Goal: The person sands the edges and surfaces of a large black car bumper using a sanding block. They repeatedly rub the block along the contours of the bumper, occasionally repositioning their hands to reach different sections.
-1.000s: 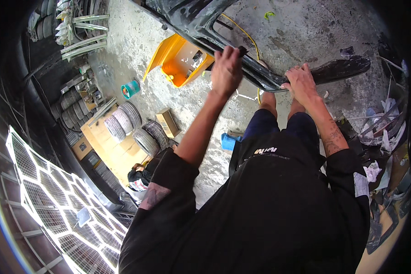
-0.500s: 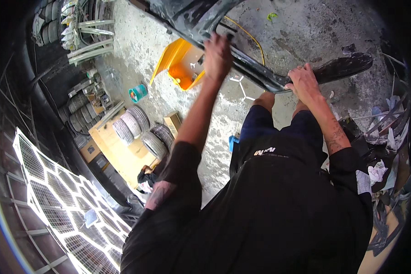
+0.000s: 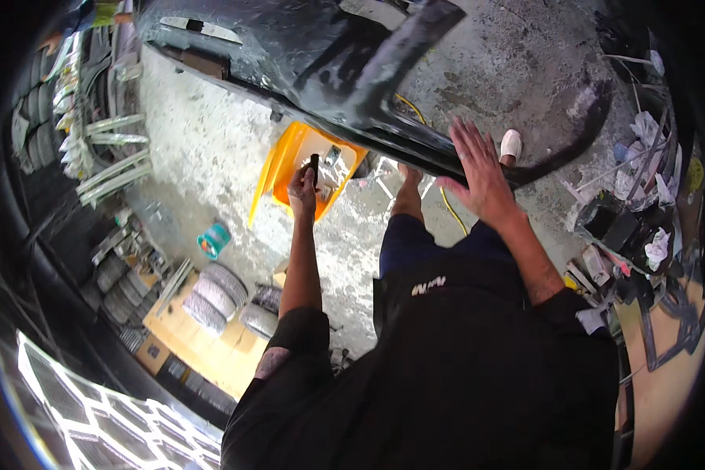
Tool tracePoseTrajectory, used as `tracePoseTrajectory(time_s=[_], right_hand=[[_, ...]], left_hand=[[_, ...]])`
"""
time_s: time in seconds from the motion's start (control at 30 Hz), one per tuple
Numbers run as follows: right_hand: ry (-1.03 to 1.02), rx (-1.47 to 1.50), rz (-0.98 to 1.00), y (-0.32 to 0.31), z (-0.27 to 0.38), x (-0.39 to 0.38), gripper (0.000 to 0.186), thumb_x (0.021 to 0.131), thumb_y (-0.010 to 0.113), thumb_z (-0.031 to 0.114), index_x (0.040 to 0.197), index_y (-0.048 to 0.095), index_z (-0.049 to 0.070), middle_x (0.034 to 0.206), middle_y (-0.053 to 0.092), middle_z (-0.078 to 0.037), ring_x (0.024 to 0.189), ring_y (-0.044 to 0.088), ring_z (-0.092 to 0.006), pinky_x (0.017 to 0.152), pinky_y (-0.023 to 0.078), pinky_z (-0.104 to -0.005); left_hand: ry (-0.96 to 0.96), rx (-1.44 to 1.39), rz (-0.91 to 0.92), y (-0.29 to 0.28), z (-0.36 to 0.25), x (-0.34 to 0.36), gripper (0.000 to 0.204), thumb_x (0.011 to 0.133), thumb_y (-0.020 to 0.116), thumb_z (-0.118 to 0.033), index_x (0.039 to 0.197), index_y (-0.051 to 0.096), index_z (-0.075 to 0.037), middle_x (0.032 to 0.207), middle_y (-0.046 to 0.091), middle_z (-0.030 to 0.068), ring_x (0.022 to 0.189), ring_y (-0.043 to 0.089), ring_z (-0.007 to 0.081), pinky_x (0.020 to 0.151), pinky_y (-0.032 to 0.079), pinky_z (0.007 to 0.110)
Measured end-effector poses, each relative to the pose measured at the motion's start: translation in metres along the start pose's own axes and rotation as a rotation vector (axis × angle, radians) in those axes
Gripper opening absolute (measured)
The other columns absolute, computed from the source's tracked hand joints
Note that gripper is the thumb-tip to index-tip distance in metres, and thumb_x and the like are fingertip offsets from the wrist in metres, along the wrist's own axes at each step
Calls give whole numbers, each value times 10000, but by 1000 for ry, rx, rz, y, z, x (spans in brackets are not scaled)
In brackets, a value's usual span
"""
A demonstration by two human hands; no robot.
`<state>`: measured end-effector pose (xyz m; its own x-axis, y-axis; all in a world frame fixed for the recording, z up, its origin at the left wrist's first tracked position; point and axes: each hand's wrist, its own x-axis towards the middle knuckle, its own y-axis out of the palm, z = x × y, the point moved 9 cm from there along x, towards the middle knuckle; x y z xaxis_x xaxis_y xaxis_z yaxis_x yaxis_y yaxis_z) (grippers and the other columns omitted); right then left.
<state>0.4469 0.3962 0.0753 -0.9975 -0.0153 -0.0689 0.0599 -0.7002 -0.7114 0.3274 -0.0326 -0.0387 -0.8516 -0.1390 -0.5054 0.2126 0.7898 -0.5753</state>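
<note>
A large black car body panel, smudged grey in patches, stretches across the upper view. My right hand lies over its near edge, fingers extended and palm down. My left hand grips a small dark block, held away from the panel and in line with a yellow plastic container; whether it touches the container I cannot tell. My feet show beyond my dark shorts, partly hidden by the panel.
A teal bucket, stacked tyres and a wooden board are at left, with long pale parts behind. A yellow hose crosses the floor. Scraps and rags pile up at right. A honeycomb light fills the lower left.
My left hand has left the panel and dropped down and left with the block. My right hand's fingers have straightened from their curled grip. My view of the panel has shifted.
</note>
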Motion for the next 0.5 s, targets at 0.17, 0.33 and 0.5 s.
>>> tracePoseTrajectory(time_s=[0.17,0.33,0.5], right_hand=[[259,-154,-96,50,11,-1,1004,919,708,486,1636,208,-7,1701,229,-217,1581,204,-389,1268,118,-589],[284,-347,-110,68,-2,-9,1036,915,718,510,1639,195,-14,1704,212,-231,1588,156,-425,1265,94,-592],[247,-333,-122,75,2,-8,1061,907,711,574,1634,209,-15,1693,227,-253,1581,152,-459,1259,78,-602]], left_hand=[[-271,-351,251,39,176,152,308,1025,648,-287,1184,718,-33,884,714,67,726,672,164,637,579,318],[-598,-802,455,145,295,227,189,1027,605,-243,1023,675,-67,869,676,84,755,636,252,717,518,349],[-648,-1093,587,170,360,275,257,1023,604,-271,1194,612,-78,983,663,104,815,639,225,714,554,373]])
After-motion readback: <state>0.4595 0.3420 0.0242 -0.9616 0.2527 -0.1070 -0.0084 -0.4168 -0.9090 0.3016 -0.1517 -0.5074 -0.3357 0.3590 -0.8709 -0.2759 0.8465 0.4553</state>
